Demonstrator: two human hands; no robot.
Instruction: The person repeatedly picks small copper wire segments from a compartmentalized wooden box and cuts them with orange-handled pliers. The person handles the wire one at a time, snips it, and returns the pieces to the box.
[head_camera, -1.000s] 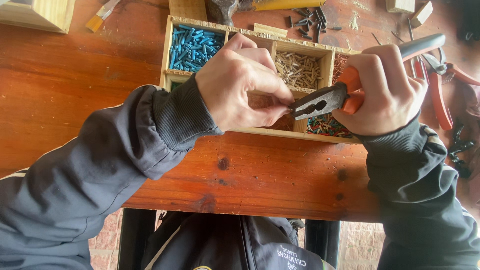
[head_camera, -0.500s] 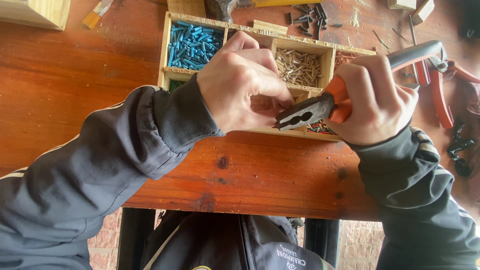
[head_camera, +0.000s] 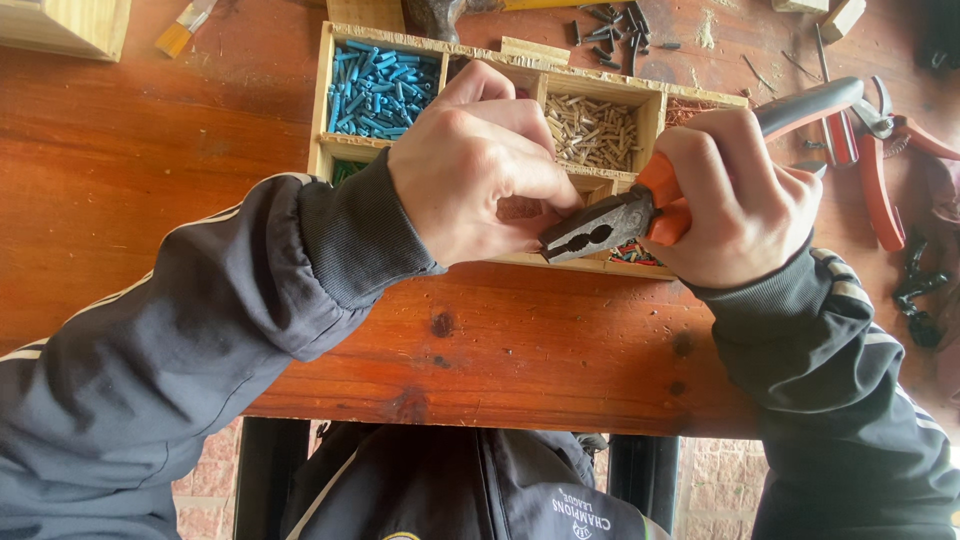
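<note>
Right hand (head_camera: 735, 195) clamps combination pliers (head_camera: 600, 225), grip tight on handles; left hand (head_camera: 470, 165) pinches something unseen at the nose, above wooden compartment box (head_camera: 325, 110). Next, likely: steady squeeze.

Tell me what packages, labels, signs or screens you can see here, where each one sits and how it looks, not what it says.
No packages, signs or screens.
Printed logo: bottom centre, on the dark garment below the table edge; small white lettering, upside down in this view.
Wooden compartment box: on the red-brown table behind both hands, pale wood, unlabelled, holding blue, tan and mixed-colour small pieces.
</note>
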